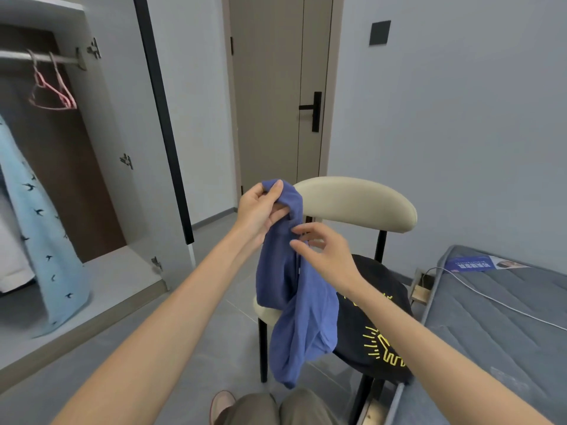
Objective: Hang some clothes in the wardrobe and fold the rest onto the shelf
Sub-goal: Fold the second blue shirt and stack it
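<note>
L fingers round blue garment top

Bare floor lies open between me and the wardrobe on the left. Its open door juts out, far left of the chair. The mattress crowds my near right, just beside the chair. The blue garment in my left hand hangs across the seat's left side.

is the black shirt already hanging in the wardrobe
No, the black shirt lies on the seat of the chair, outside the wardrobe.
</note>
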A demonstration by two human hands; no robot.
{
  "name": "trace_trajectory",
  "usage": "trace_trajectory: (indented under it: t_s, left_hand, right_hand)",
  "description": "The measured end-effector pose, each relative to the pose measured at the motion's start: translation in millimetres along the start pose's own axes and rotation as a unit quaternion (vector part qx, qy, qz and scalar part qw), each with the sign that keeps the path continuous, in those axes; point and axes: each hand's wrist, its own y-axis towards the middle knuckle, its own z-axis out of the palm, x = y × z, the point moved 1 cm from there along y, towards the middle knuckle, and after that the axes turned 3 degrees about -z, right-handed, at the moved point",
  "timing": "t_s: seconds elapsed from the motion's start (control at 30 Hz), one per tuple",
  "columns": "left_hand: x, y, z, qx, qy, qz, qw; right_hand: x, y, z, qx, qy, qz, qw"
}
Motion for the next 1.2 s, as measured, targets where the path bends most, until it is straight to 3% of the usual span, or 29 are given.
trace_trajectory:
  t_s: [0.1,0.27,0.4,0.5,0.6,0.67,0.73,0.8,0.87,0.9,1.03,1.13,1.2]
  left_hand:
    - [-7.7,-0.6,-3.3,0.006,-0.014,0.007,1.0]
    - [-20.9,-5.6,-12.2,0.021,-0.058,-0.001,0.998]
    - [-30.0,-9.1,-14.4,0.025,-0.046,0.013,0.999]
    - [-35.3,-10.0,-21.7,-0.01,-0.034,0.029,0.999]
    - [-37.4,-11.8,-32.9,-0.054,0.011,0.053,0.997]
    - [-37.0,-15.1,-40.5,-0.073,0.103,0.067,0.99]
    - [-36.0,-18.9,-48.0,-0.09,0.245,0.093,0.961]
    - [-35.7,-22.6,-55.4,-0.128,0.406,0.155,0.892]
    - [-36.9,-28.2,-57.1,-0.166,0.488,0.221,0.828]
    - [-37.1,-30.8,-55.4,-0.152,0.496,0.242,0.82]
    - [-34.9,-33.9,-41.6,0.038,0.528,0.248,0.811]
    - [-33.0,-33.9,-40.9,0.052,0.549,0.25,0.796]
    - [-31.2,-34.2,-42.7,0.046,0.511,0.236,0.825]
  right_hand:
    - [6.1,7.0,3.6,-0.076,-0.002,-0.022,0.997]
    - [14.3,16.7,13.9,-0.046,-0.05,-0.04,0.997]
    - [21.1,20.9,20.5,-0.128,0.023,-0.031,0.991]
    - [24.5,25.8,13.3,-0.143,0.049,-0.014,0.988]
    - [31.4,36.2,1.2,-0.153,0.092,-0.003,0.984]
    - [38.7,44.9,-6.4,-0.149,0.09,-0.007,0.985]
    - [45.4,53.0,-13.2,-0.134,0.061,-0.015,0.989]
    - [51.8,58.0,-18.2,-0.112,0.034,-0.022,0.993]
    - [56.8,60.4,-20.8,-0.088,0.015,-0.03,0.996]
    - [59.2,60.7,-20.8,-0.074,0.007,-0.033,0.997]
    - [65.8,59.9,-16.0,-0.018,-0.026,-0.048,0.998]
    - [68.7,59.1,-15.7,0.005,-0.04,-0.054,0.998]
    - [68.9,58.5,-18.0,0.017,-0.037,-0.06,0.997]
